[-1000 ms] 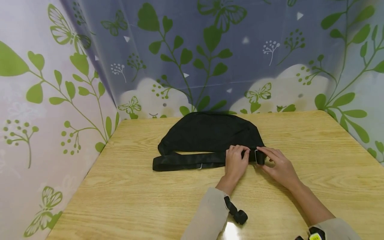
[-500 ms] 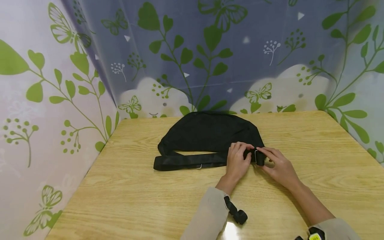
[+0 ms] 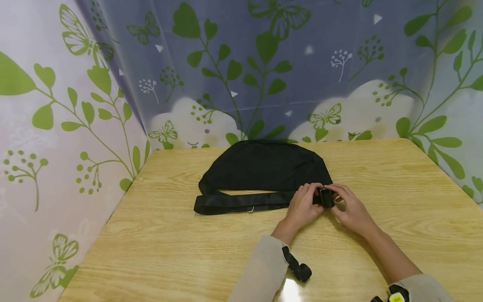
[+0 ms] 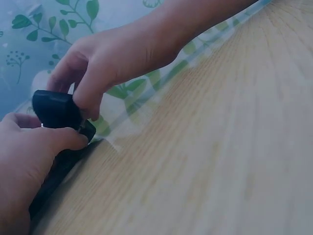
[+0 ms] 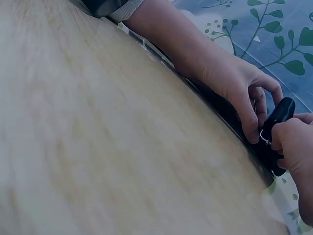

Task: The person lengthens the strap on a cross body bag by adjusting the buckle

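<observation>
A black waist bag (image 3: 264, 165) lies on the table with its long side toward me. Along its front edge runs the folded black strap (image 3: 226, 203), which carries a metal slide buckle (image 3: 323, 193) near its right end. My left hand (image 3: 305, 204) pinches the strap just left of that buckle. From the right, my right hand (image 3: 354, 212) holds the raised loop of strap (image 4: 56, 107) between thumb and fingers. In the right wrist view the metal frame of the buckle shows between both hands. The fingers partly hide the strap there.
A wood-grain table (image 3: 170, 256) extends around the bag. Behind and beside it hang cloth sheets (image 3: 226, 63) printed with leaves and butterflies. A second metal slider (image 3: 251, 209) sits on the strap further left. Black bands (image 3: 298, 266) are on the sleeves.
My left hand has slid right along the strap up to the buckle, its thumb now close to the loop. The loop has turned more toward me. The bag stays put.
</observation>
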`<action>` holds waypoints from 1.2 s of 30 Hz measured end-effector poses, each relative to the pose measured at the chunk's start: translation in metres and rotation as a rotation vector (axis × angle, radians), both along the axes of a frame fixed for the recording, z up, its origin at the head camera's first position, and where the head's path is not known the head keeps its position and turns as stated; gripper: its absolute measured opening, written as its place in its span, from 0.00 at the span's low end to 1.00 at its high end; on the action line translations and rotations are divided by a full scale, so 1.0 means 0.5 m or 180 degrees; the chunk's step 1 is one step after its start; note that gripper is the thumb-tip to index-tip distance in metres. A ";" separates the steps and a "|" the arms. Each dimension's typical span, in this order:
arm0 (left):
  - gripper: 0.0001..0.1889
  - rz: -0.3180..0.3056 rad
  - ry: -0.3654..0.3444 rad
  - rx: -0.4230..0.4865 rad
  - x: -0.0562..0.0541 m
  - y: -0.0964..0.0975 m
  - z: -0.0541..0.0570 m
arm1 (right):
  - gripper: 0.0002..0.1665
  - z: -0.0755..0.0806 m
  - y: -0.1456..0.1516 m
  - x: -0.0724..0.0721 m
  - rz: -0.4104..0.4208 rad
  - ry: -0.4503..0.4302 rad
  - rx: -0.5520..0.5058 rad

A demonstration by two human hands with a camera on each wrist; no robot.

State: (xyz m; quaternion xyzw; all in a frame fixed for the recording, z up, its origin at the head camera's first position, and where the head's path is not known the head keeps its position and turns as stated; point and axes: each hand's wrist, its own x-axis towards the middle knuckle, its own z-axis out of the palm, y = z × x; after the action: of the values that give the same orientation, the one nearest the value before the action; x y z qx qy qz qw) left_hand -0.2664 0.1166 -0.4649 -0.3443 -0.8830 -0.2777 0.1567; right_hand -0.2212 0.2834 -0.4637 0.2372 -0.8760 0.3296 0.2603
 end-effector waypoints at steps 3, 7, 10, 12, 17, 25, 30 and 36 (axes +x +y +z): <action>0.27 -0.0008 0.0050 -0.0043 0.000 -0.001 -0.002 | 0.36 0.002 0.000 0.001 -0.0018 -0.0042 -0.0015; 0.29 -0.0028 0.0025 -0.0023 -0.001 -0.001 -0.003 | 0.34 0.000 0.001 0.000 -0.0090 -0.0103 -0.0038; 0.30 -0.0041 0.0022 -0.0052 0.000 -0.002 -0.003 | 0.31 -0.002 0.001 -0.002 -0.0220 -0.0039 0.0003; 0.31 -0.0036 0.0029 -0.0110 0.002 -0.002 -0.002 | 0.27 -0.002 0.001 -0.003 -0.0304 0.0066 0.0023; 0.33 -0.0001 0.0064 -0.0250 0.006 -0.002 0.002 | 0.21 0.001 -0.001 -0.003 -0.0402 0.0297 -0.0005; 0.34 0.0055 0.0388 -0.0402 0.009 0.000 0.002 | 0.18 0.001 -0.003 -0.001 -0.0400 0.0358 -0.0058; 0.32 0.0062 0.0573 -0.0492 0.009 -0.001 0.003 | 0.17 0.002 -0.007 0.000 -0.0377 0.0349 -0.0102; 0.31 0.0077 0.0484 -0.0583 0.008 -0.002 0.007 | 0.15 0.001 -0.011 -0.001 -0.0402 0.0384 -0.0171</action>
State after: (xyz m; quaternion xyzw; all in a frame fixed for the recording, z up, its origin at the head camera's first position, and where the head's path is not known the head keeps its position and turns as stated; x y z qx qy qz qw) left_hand -0.2623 0.1155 -0.4617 -0.3666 -0.8944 -0.1671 0.1944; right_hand -0.2219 0.2778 -0.4632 0.1938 -0.8628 0.3210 0.3392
